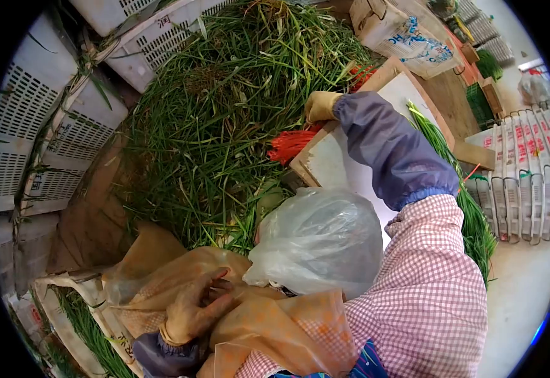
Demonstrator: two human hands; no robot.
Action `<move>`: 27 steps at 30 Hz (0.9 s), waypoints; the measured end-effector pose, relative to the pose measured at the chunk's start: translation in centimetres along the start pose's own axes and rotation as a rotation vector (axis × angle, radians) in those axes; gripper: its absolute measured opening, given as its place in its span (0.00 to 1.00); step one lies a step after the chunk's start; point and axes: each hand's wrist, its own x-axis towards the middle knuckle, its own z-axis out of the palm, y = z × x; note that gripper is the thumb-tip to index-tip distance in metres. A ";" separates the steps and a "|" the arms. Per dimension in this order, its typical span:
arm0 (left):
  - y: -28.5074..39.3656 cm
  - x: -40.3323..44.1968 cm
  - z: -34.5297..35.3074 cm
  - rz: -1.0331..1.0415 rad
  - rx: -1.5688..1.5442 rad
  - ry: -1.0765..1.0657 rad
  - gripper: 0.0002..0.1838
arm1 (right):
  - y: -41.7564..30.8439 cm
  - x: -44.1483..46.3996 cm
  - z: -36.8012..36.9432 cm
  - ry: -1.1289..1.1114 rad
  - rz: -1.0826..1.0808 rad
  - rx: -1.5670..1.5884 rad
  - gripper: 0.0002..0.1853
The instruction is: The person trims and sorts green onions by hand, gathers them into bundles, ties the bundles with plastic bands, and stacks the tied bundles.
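My right hand (323, 107), in a yellowish glove, is curled at the far-left edge of a white-topped board (357, 173). Its fingertips are hidden, and so is whatever they hold. Just below it, a bunch of red ties (289, 146) sticks out from the board's edge over a big heap of loose green stalks and leaves (224, 113). Palm up over the tan plastic apron (275, 321), my left hand (194, 307) has its fingers loosely bent and apart, with nothing in them. A clear plastic bag (319, 239) bulges between the apron and the board.
White perforated crates (67, 132) line the left and top left. At lower left stands a crate (67, 283) with green stalks. Long green stalks (470, 214) lie along the board's right side. Stacked white crates (521, 170) stand at right, and a white basket (407, 38) at the top.
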 end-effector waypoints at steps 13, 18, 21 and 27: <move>-2.0 0.6 0.6 0.170 0.192 0.017 0.26 | -2.0 -0.6 1.3 0.156 0.138 -0.155 0.19; -1.4 0.9 1.0 0.117 0.304 0.042 0.26 | -1.1 0.0 1.2 0.222 0.001 0.076 0.18; -1.5 1.2 1.1 0.093 0.289 0.039 0.27 | 0.4 0.1 1.7 0.356 -0.106 0.419 0.12; -2.0 2.0 1.2 0.075 0.273 -0.006 0.27 | 0.8 -2.9 1.8 0.493 -0.238 1.144 0.06</move>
